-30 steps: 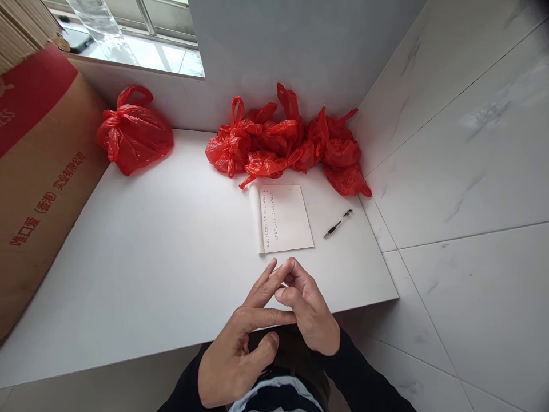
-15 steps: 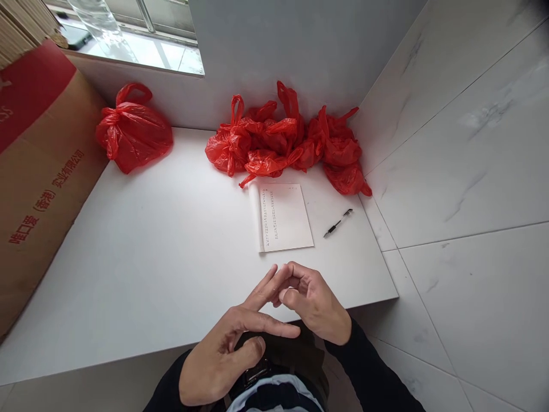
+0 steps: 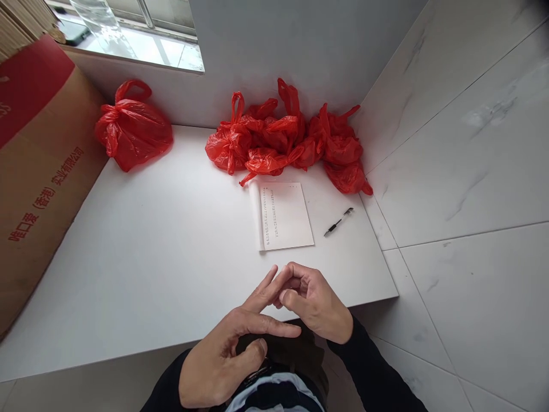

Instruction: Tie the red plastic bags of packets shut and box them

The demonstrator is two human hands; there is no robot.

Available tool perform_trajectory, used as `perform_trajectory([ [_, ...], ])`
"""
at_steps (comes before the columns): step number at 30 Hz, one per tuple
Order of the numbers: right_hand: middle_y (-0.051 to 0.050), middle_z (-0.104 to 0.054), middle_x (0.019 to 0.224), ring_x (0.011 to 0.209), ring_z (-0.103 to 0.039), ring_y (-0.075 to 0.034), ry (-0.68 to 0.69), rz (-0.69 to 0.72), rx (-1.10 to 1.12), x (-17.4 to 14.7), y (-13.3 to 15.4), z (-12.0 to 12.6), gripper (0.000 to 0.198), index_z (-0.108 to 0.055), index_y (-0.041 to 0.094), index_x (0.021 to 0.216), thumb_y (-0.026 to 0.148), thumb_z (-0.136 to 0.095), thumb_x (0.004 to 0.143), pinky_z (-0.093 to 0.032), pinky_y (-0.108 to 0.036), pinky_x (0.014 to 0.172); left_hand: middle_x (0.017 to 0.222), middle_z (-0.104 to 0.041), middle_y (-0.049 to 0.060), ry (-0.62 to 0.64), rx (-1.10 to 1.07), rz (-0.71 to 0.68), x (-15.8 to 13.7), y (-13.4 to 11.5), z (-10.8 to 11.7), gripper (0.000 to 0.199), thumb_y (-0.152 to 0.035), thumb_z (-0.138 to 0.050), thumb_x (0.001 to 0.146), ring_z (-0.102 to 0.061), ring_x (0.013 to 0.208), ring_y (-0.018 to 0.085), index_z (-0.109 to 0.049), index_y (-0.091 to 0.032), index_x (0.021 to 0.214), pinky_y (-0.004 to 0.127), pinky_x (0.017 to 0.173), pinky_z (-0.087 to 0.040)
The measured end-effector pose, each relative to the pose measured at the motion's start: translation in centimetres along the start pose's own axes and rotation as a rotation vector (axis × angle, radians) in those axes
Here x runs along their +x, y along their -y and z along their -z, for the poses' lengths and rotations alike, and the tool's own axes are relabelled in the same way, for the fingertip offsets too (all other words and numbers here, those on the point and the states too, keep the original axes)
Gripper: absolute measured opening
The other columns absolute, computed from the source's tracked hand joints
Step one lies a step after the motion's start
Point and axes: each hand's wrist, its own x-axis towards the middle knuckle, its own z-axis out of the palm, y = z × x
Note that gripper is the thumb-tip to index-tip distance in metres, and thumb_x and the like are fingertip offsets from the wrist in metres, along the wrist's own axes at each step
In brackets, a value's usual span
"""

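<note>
Facing an open notebook (image 3: 291, 214) lying on a white tabletop (image 3: 150, 246). Just on the near side of the notebook, spreading the left hand (image 3: 223, 349) and apparently pinching one of its fingers with the right hand (image 3: 319, 303) — holding nothing else visible. Perhaps risking rolling the loose pen (image 3: 338, 222), lying right of the notebook, if sweeping the right hand outward. Having a cluster of red bags (image 3: 274, 137) crowding the notebook's far edge — likely blocking any slide that way. Also having a lone red bag (image 3: 137, 131) and a cardboard box (image 3: 47, 171) standing well left of the notebook.
</note>
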Motion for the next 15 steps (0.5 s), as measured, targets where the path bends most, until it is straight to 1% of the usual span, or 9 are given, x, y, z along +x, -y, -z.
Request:
perform_trajectory([
  [4,0.0,-0.064,0.077,0.074,-0.061,-0.016,-0.014,-0.013,-0.027,-0.1,0.4,-0.2,0.002,-0.06,0.019,0.085,0.018,-0.062,0.084,-0.05,-0.03,0.07,0.163,-0.028,-0.007,-0.013,0.047,-0.002,0.1,-0.2,-0.1,0.049,-0.007,-0.048,0.085,-0.009,0.154,0.03,-0.072,-0.035,0.118,0.061,0.121,-0.02],
  [7,0.0,-0.067,0.077,0.075,-0.064,-0.016,-0.008,0.002,0.002,-0.1,0.3,-0.2,0.002,-0.061,0.018,0.085,0.016,-0.06,0.085,-0.053,-0.031,0.072,0.163,-0.029,-0.006,-0.013,0.03,-0.012,0.1,-0.4,0.0,0.048,-0.007,-0.048,0.085,-0.012,0.153,0.031,-0.073,-0.034,0.117,0.061,0.119,-0.023],
  [9,-0.002,-0.069,0.077,0.075,-0.067,-0.017,0.006,0.009,0.013,-0.1,0.1,-0.1,0.004,-0.062,0.018,0.086,0.019,-0.059,0.087,-0.054,-0.032,0.075,0.162,-0.029,-0.006,-0.003,0.002,0.007,0.1,-0.6,0.1,0.047,-0.009,-0.047,0.086,-0.014,0.153,0.032,-0.074,-0.034,0.115,0.06,0.118,-0.025],
  [12,-0.004,-0.071,0.078,0.076,-0.069,-0.018,0.014,-0.006,0.024,-0.2,-0.3,0.1,0.015,-0.065,0.017,0.089,0.03,-0.06,0.093,-0.055,-0.033,0.075,0.162,-0.031,-0.006,0.009,-0.036,0.056,0.2,-0.6,0.3,0.042,-0.016,-0.048,0.088,-0.015,0.153,0.033,-0.075,-0.034,0.115,0.06,0.118,-0.025],
  [15,-0.006,-0.073,0.078,0.075,-0.069,-0.018,-0.009,-0.061,0.02,-0.8,-0.7,0.7,0.027,-0.066,0.016,0.088,0.041,-0.06,0.096,-0.054,-0.033,0.075,0.163,-0.03,-0.006,-0.001,-0.085,0.094,0.2,-0.3,0.3,0.037,-0.027,-0.051,0.092,-0.02,0.151,0.036,-0.074,-0.035,0.119,0.058,0.119,-0.026],
])
